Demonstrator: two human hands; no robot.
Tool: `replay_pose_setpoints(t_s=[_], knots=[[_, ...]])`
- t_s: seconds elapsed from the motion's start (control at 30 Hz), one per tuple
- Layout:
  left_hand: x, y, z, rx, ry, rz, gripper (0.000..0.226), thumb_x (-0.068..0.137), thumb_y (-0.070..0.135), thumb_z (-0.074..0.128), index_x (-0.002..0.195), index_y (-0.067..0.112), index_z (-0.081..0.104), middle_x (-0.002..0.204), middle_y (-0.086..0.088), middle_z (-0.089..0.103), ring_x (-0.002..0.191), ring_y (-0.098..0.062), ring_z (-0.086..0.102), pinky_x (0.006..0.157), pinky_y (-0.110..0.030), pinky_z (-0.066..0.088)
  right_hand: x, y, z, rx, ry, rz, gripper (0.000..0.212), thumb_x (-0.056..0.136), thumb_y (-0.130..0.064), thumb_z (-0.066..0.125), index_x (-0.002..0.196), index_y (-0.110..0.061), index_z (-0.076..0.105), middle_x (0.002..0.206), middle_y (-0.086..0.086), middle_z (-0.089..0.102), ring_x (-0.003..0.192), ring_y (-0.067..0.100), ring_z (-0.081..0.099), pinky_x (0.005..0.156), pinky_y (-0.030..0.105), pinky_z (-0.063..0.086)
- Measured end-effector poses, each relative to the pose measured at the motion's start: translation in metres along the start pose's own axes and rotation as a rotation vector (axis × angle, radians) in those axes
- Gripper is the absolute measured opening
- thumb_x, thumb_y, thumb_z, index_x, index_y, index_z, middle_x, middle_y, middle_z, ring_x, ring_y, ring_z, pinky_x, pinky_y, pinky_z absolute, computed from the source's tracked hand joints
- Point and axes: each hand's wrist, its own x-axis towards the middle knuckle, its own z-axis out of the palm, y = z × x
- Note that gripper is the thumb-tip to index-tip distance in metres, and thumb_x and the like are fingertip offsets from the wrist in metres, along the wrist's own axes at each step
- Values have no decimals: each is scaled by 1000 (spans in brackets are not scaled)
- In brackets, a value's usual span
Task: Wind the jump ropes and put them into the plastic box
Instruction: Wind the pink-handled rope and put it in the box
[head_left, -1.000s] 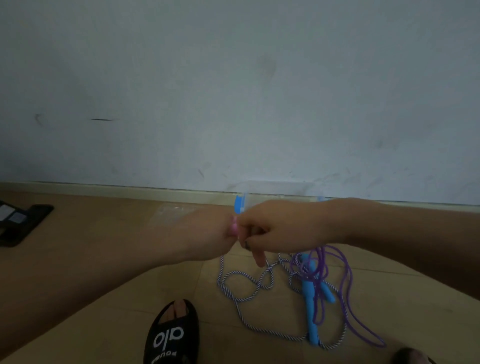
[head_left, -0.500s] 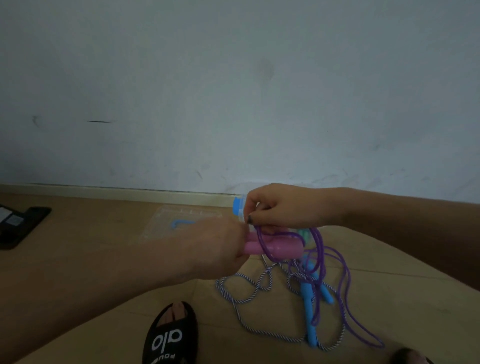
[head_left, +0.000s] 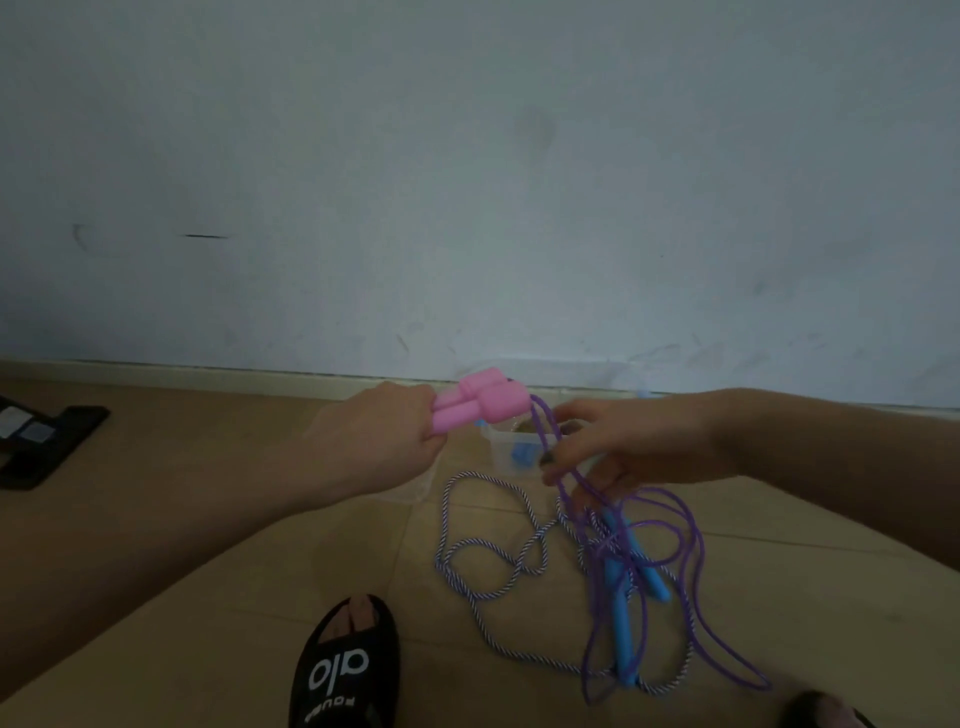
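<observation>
My left hand (head_left: 387, 441) grips two pink handles (head_left: 480, 402) held together, pointing up and right. A purple rope (head_left: 680, 551) runs from the handles down to the floor. My right hand (head_left: 618, 447) holds that purple rope just right of the handles, fingers curled round the strands. On the floor lies a second rope, white and purple striped (head_left: 493, 566), with blue handles (head_left: 621, 597), tangled with the purple loops. A clear plastic box (head_left: 506, 452) with something blue inside stands behind my hands, near the wall, partly hidden.
A black sandal on a foot (head_left: 345, 665) sits at the bottom middle, another foot (head_left: 826, 712) at the bottom right. A dark flat object (head_left: 36, 441) lies on the wooden floor at the left. The white wall closes the far side.
My hands have parted. The left hand lifted the pink handles up into plain view, and the right hand slid to the right along the purple rope.
</observation>
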Motion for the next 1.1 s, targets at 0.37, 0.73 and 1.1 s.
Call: replay_pose_setpoints(t_s=[0.37,0.73,1.1], knots=[[1,9,-15,-90,-3,149,27,92,37,55,71,32,39,67,11,50,60,-15,48,56,-30,31,10,15,9,-235,364,-404,24,87,-35,64,92,-12,59,70,-2,52,57,14,54,58,36,50],[3,26,-23,-543,-215,-147,27,93,36,57,72,19,49,65,1,48,55,-13,41,56,-29,33,11,25,2,-1236,835,-419,17,102,-35,36,107,-18,37,73,-9,47,44,14,40,40,30,20],[2,48,-4,-584,-304,-346,16,92,24,52,80,15,58,59,3,45,44,-12,39,40,-19,32,8,-22,43,-1755,616,-636,14,48,-9,55,41,-20,59,55,-15,64,76,-2,67,51,15,24]])
